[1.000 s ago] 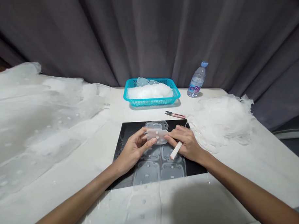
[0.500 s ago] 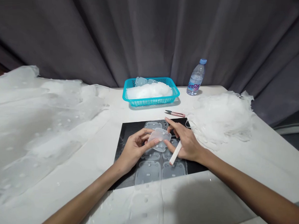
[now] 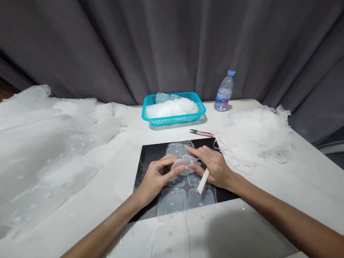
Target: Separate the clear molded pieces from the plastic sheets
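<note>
Both hands meet over a black mat (image 3: pixel 145 160) in the middle of a white table. My left hand (image 3: pixel 155 178) pinches a small translucent plastic piece (image 3: pixel 183 163) between thumb and fingers. My right hand (image 3: pixel 214 167) touches the same piece with its fingertips and also holds a white pen-like tool (image 3: pixel 202 181) against the palm, tip pointing down toward me. Under the hands lies a translucent sheet of moulded plastic shapes (image 3: pixel 174 198), running off the mat toward me.
A turquoise basket (image 3: pixel 174 114) of white plastic pieces stands at the back. Small pink snips (image 3: pixel 202 133) lie behind the mat. A water bottle (image 3: pixel 224 91) stands back right. A heap of white plastic scraps (image 3: pixel 254 137) lies right; large translucent sheets (image 3: pixel 42 141) cover the left.
The plastic piece has tilted from facing me to nearly flat and edge-on. My right hand's fingers have closed back onto it after lifting, and both hands sit slightly lower over the mat.
</note>
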### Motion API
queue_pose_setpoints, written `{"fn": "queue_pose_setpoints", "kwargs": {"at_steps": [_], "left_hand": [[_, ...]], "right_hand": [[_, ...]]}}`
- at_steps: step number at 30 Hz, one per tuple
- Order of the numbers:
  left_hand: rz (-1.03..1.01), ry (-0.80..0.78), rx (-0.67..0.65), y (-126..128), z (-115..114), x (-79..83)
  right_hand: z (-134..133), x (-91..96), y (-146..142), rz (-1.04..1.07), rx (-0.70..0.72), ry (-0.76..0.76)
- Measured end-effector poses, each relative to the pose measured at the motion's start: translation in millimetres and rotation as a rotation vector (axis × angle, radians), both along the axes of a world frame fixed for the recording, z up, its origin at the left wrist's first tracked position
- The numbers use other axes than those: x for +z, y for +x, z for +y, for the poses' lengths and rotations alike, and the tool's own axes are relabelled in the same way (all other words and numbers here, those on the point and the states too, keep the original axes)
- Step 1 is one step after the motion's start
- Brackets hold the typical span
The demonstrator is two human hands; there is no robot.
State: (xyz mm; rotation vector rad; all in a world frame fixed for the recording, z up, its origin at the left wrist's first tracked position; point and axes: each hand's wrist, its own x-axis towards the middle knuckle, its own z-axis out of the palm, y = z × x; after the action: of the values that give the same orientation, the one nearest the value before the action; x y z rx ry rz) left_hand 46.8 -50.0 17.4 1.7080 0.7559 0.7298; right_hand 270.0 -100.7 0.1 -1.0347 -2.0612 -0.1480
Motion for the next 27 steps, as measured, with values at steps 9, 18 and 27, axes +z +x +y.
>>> {"fn": "queue_pose_setpoints", "kwargs": {"at_steps": [9, 18, 27], "left_hand": [[0.027, 0.122, -0.003, -3.1, -2.0, 1.0], [0.037, 0.132, -0.002, -3.4, -1.2, 1.2], [0.022, 0.181, -0.055, -1.7, -1.5, 1.3]], "right_hand": [[1.4, -1.0, -0.9, 0.092, 0.058, 0.033], [1.6, 0.1, 0.0, 0.138, 0.04, 0.053], [1.0, -0.9, 1.3, 0.07, 0.057, 0.041]]}}
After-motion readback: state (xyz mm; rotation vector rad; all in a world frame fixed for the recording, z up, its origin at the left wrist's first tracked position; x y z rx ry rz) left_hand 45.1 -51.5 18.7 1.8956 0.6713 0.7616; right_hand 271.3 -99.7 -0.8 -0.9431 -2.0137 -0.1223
